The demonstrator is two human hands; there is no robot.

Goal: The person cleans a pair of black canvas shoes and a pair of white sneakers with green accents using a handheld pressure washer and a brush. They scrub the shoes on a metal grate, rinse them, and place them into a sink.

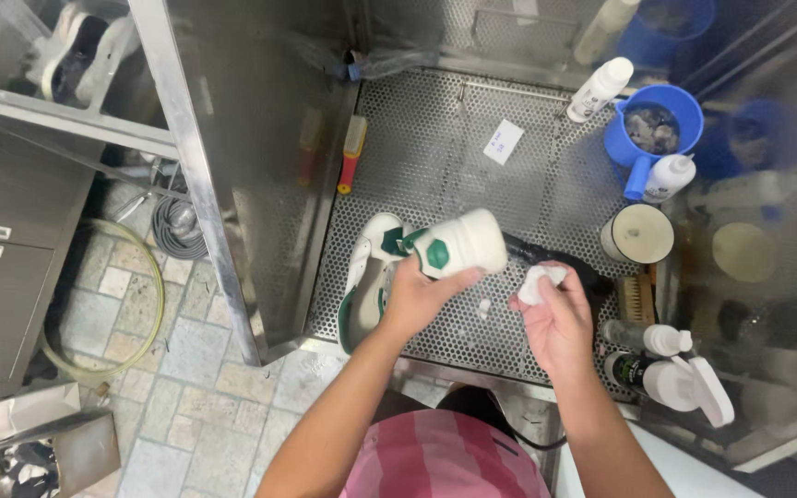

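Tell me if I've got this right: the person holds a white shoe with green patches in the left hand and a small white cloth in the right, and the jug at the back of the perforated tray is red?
Not quite. The head view shows the jug is blue, not red. The rest holds: the left hand grips the white shoe with green patches, the right hand holds a small white cloth, over the perforated tray.

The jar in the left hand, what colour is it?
The jar is white, with a dark green hexagon patch facing the head camera, the only view.
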